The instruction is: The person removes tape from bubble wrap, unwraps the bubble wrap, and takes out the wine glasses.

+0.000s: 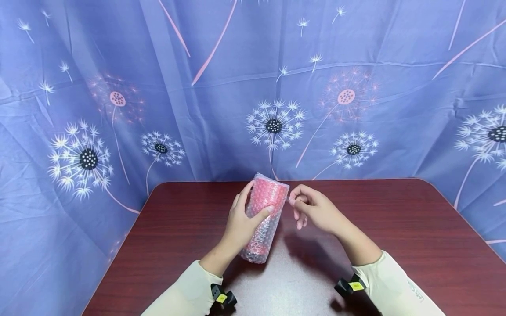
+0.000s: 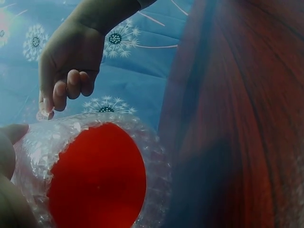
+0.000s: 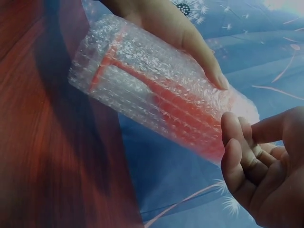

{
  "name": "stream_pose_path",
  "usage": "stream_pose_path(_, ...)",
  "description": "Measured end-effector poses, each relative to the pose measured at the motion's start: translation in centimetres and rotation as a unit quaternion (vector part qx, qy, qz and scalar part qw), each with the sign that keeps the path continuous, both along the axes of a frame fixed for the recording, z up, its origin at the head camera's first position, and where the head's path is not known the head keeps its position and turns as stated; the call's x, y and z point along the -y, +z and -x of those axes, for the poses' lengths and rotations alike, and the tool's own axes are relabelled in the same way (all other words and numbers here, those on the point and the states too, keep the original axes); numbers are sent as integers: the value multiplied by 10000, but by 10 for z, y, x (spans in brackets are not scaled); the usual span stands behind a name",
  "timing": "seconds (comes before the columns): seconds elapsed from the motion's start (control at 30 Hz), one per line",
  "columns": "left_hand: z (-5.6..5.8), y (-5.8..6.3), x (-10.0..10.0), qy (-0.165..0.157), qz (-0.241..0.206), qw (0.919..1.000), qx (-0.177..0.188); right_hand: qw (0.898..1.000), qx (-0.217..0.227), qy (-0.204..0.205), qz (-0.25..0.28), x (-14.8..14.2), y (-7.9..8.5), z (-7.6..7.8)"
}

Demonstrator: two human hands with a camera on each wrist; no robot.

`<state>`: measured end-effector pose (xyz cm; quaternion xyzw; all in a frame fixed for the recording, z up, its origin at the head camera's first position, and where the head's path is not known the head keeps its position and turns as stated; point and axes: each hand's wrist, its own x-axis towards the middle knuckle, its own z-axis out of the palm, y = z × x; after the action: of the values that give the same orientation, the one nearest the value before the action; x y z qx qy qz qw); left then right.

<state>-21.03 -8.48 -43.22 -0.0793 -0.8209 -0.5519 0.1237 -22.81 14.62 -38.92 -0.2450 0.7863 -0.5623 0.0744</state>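
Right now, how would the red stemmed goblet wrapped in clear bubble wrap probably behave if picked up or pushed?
The clear plastic bubble wrap looks soft and dimpled, so it should give slightly under a grip. Rounded and tube-like, the wrapped red goblet might roll if laid sideways. Its slender stem could be a weak point if bent.

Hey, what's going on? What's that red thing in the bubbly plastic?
A person is handling a red, stemmed, cup-like thing that is wrapped in bubble wrap. The person's left grip holds the bundle, tilted, at the table. The right grip is close beside the wrap's upper end, with fingers bent; I can't tell if its fingertips are pinching anything. Right now the wrap goes around the thing, with its round red end showing at one end.
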Motion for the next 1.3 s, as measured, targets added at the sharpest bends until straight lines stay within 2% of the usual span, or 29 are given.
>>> stream_pose_path(0.17,2,-3,1,70,-2,9999,85,9998,147,-91,27,2,-1,0)
stream_pose_path(0.47,4,-6,2,30,5,10000,65,9969,746,93,219,4,-2,4)
stream_pose_path(0.83,2,-3,0,-155,108,9996,231,9981,619,14,-55,6,-6,3)
stream_pose_path(1.0,2,-3,0,-88,143,9997,170,9988,477,18,-68,6,-6,1)
stream_pose_path(1.3,1,-2,0,56,130,9999,-60,9995,168,-236,-118,4,-4,1)
